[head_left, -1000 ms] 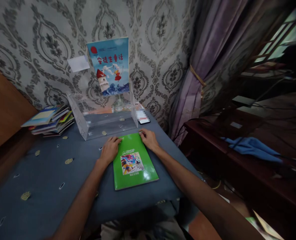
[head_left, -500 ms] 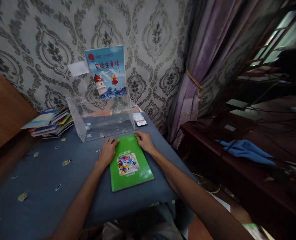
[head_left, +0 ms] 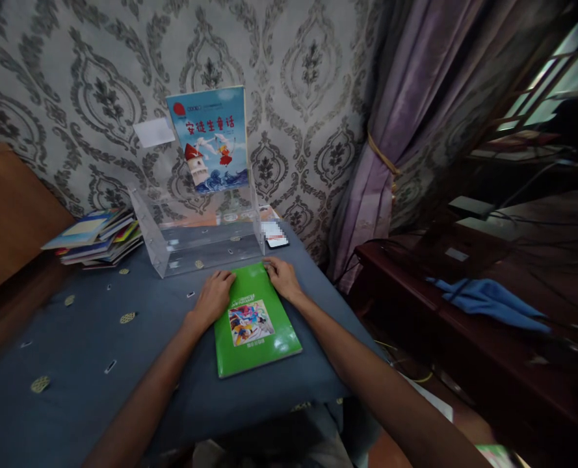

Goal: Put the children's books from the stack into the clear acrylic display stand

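Note:
A green book (head_left: 279,328) lies flat on the cloth-covered table, its cover picture facing up and its printing upside down to me. My left hand (head_left: 215,292) is at its far left edge, fingers curled against the cover's rim. At the far right corner, my right hand (head_left: 279,276) grips the edge with bent fingers. Just beyond the book stands a clear acrylic stand (head_left: 155,244). A blue storybook (head_left: 215,140) with red lettering leans upright in it, and neither hand touches it.
Several stacked books (head_left: 101,237) lie left of the stand. A phone-like item (head_left: 275,234) is beside its right end. A wooden panel (head_left: 15,218) borders the left side. To the right are a purple curtain (head_left: 374,195) and a dark red cabinet (head_left: 415,286) with a blue cloth (head_left: 488,302) and cables.
The view has shifted very slightly. Both hands stay at the green book's far edges, and the book lies nearly as before.

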The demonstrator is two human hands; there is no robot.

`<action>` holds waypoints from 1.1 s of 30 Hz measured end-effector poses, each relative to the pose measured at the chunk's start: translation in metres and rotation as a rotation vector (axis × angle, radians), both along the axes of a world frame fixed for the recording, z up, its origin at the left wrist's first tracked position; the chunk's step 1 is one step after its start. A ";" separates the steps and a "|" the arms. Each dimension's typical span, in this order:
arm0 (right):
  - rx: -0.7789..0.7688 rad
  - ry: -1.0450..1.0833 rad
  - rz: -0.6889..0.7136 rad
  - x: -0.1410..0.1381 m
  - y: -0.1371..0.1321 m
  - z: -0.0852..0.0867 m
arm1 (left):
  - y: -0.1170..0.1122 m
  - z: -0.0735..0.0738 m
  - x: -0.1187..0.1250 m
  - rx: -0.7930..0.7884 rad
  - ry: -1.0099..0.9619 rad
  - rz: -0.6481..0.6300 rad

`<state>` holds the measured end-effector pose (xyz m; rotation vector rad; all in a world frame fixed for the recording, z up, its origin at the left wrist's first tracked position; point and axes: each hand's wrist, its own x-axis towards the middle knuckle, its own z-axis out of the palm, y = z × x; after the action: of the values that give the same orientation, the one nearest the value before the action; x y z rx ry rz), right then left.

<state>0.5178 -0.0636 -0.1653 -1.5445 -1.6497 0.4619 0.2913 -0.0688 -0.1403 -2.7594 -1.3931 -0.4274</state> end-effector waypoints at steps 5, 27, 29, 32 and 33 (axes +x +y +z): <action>-0.004 0.023 -0.008 0.000 0.000 0.001 | 0.003 0.000 0.028 0.014 0.005 -0.079; -0.021 -0.174 0.048 -0.003 0.000 -0.003 | 0.018 -0.017 0.053 0.084 -0.101 -0.084; 0.003 -0.201 0.070 -0.004 -0.001 -0.004 | 0.020 -0.020 0.053 0.075 -0.121 -0.091; 0.052 -0.272 0.095 -0.007 -0.003 -0.003 | 0.021 -0.022 0.054 0.070 -0.145 -0.092; 0.059 -0.295 0.100 -0.008 -0.004 -0.002 | 0.021 -0.022 0.054 0.071 -0.149 -0.095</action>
<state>0.5100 -0.0679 -0.1676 -1.5481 -1.9538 0.2422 0.3453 -0.0483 -0.1627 -2.7949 -1.2505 -0.6847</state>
